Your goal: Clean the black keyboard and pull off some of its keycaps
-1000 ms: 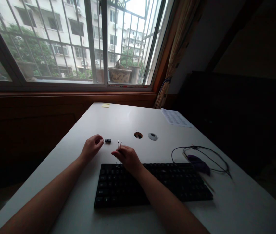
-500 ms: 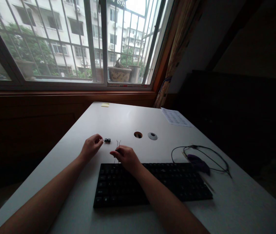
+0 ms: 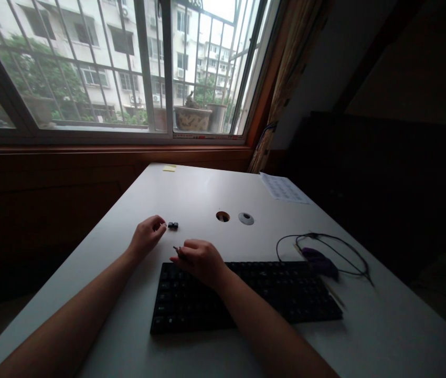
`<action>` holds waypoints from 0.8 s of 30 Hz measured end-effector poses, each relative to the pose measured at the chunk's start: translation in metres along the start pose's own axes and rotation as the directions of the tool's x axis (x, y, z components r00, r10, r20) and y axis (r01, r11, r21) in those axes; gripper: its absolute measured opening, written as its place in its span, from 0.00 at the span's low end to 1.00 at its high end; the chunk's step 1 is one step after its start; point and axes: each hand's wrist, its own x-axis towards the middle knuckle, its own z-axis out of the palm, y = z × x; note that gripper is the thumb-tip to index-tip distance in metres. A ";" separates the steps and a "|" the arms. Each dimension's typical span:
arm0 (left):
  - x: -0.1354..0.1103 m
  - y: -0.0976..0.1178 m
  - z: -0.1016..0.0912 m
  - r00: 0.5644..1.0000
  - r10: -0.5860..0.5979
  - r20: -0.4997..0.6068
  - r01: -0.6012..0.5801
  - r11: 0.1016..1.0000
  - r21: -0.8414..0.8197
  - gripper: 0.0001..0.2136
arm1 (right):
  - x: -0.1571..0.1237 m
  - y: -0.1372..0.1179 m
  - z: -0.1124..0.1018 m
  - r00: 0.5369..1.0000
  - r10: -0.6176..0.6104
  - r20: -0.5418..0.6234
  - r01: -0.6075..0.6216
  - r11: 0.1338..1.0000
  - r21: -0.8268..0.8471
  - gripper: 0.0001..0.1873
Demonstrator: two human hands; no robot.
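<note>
My right hand (image 3: 198, 259) hovers over the upper left corner of a black keyboard (image 3: 246, 296), fingers curled around a thin wire tool (image 3: 178, 251) whose tip pokes out to the left. My left hand (image 3: 147, 235) rests on the white desk (image 3: 191, 194) with fingers curled in a loose pinch, just left of two small black keycaps (image 3: 173, 225). What the left fingers hold, if anything, I cannot make out.
A round cable hole (image 3: 222, 216) and its grey cover (image 3: 246, 218) lie beyond the keyboard. A purple mouse (image 3: 319, 261) with a looped cable sits at the right. A printed sheet (image 3: 284, 189) and a yellow note (image 3: 169, 168) lie near the window.
My right hand has turned the wire tool down from upright, so it now points left and low over the keyboard's corner. My left hand has stayed put.
</note>
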 end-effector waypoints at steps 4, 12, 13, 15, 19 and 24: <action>0.000 -0.001 0.000 1.000 -0.001 -0.002 0.001 1.000 0.002 0.12 | 0.001 0.007 0.002 0.986 0.145 -0.084 -0.136 0.985 0.108 0.24; 0.000 -0.002 0.001 1.000 -0.002 0.009 0.002 1.000 0.003 0.12 | 0.004 0.014 0.000 0.930 0.367 -0.001 -0.345 0.876 0.339 0.29; 0.001 -0.002 0.001 1.000 -0.001 0.009 0.001 1.000 0.004 0.12 | 0.005 0.014 0.000 0.926 0.378 0.010 -0.357 0.865 0.353 0.29; 0.000 -0.002 0.001 1.000 0.003 0.011 -0.003 1.000 0.004 0.12 | 0.005 0.015 0.000 0.910 0.413 0.034 -0.394 0.836 0.383 0.29; 0.000 -0.001 0.001 1.000 0.012 0.012 -0.012 1.000 -0.001 0.11 | 0.006 0.018 0.002 0.871 0.485 0.082 -0.469 0.767 0.437 0.29; -0.001 0.001 0.000 0.999 0.041 0.009 -0.041 0.999 -0.025 0.11 | 0.006 0.018 0.001 0.899 0.437 0.021 -0.406 0.817 0.409 0.30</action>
